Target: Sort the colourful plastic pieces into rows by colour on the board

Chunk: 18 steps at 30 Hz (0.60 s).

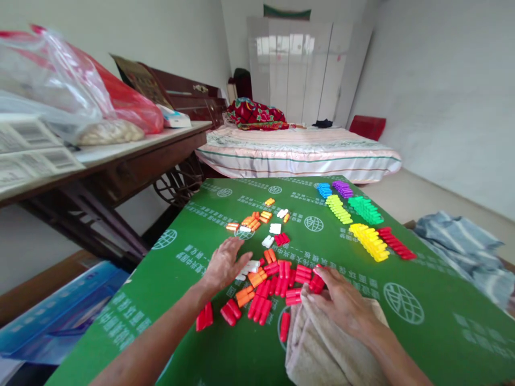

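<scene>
My left hand (225,264) is over the green board (161,279), its fingers apart and nothing visible in them. Just right of its thumb lie white plastic blocks (251,266), beside orange blocks (257,276). My right hand (344,303) has its fingertips closed on a red block (316,283). A beige cloth (322,346) lies under that hand, bunched up near the thumb. Between the hands spreads a loose pile of red blocks (261,303). Farther off are more orange blocks (251,221) and several white blocks (275,228).
Colour-sorted rows stand at the right: yellow blocks (369,241), green blocks (365,209), red blocks (396,244), lime blocks (338,209), blue blocks (324,190), purple blocks (343,188). A side table (185,134) with plastic bags is left; a bed (298,153) stands behind.
</scene>
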{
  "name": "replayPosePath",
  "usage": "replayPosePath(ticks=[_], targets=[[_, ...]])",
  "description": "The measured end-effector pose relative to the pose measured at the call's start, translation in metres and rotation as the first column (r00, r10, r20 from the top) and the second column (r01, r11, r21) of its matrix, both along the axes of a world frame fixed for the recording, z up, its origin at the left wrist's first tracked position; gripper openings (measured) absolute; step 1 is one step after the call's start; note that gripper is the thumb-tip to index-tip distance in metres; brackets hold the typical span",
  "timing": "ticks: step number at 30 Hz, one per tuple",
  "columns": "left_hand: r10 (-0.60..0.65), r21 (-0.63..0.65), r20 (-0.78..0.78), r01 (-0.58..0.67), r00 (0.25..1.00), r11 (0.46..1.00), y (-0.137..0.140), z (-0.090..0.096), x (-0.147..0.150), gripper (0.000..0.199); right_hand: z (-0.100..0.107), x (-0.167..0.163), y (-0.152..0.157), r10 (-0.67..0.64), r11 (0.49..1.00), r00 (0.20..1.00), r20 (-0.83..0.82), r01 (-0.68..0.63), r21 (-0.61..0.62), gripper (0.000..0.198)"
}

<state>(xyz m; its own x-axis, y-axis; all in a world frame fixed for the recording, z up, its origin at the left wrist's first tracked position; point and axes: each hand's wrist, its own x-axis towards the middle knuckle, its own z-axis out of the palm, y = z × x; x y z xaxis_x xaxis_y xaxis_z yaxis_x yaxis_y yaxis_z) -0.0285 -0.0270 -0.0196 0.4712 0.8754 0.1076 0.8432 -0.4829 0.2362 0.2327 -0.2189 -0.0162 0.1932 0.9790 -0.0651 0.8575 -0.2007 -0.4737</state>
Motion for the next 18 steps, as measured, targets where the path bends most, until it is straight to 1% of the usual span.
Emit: replayPosePath(ticks=[3, 6, 12, 18], targets=[[-0.095, -0.016, 0.022, 0.095, 0.995, 0.995, -0.030, -0.004, 0.012, 0.059, -0.001, -0.007, 0.000, -0.012, 1.000, 1.000, -0.001, 0.012, -0.009, 0.063], [-0.124, -0.024, 0.031, 0.125, 0.992, 0.992, -0.048, -0.004, 0.019, 0.052, -0.002, -0.012, 0.000, -0.017, 1.000, 1.000, 0.000, 0.017, 0.013, 0.059], [-0.104, -0.032, 0.059, 0.106, 0.993, 0.994, -0.062, -0.006, 0.023, 0.044, -0.010, -0.018, 0.001, -0.020, 0.995, 0.998, 0.054, 0.015, 0.097, 0.051], [-0.087, -0.026, 0.081, 0.090, 0.993, 0.996, -0.072, -0.007, 0.020, 0.043, -0.017, -0.027, 0.001, -0.037, 0.989, 0.993, 0.116, 0.020, 0.148, 0.046]])
